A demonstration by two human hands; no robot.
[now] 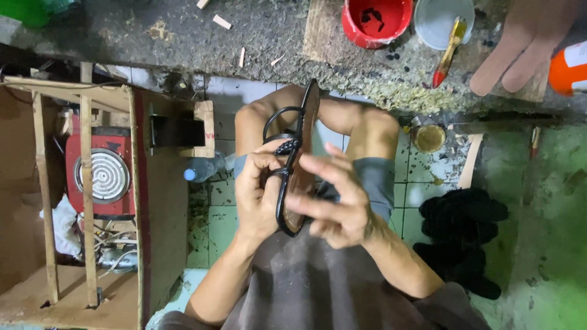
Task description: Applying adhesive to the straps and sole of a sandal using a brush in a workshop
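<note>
Fingers [269, 160] of the left hand [260, 189] are curled and pinched around the black straps [282, 131] of a sandal [299, 177], gripping them near the braided piece at the toe end; the sandal stands on edge between the two hands, over the person's lap, its brown sole side turned toward the right hand [339, 205]; the right hand's fingers [333, 168] are spread and slightly blurred, lying flat against that sole side rather than closed around it; the sandal's far end points up toward the knees and the rough tabletop [183, 30] beyond them; on that tabletop sit a red pot [374, 21] with dark bits inside, a pale round lid [435, 24] just beside it, and a brush [449, 52] with a yellow handle and red tip resting across the lid's edge; two tan sole cut-outs [520, 52] lie to the right on a wooden board; a small round tin [428, 137] of yellowish paste stands on the floor near the right knee; a heap of black material [461, 238] lies on the green floor to the right; on the left a plywood box [92, 183] holds a red electric coil stove [101, 174], and a plastic bottle [205, 168] with a blue cap lies between the box and the left knee
</note>
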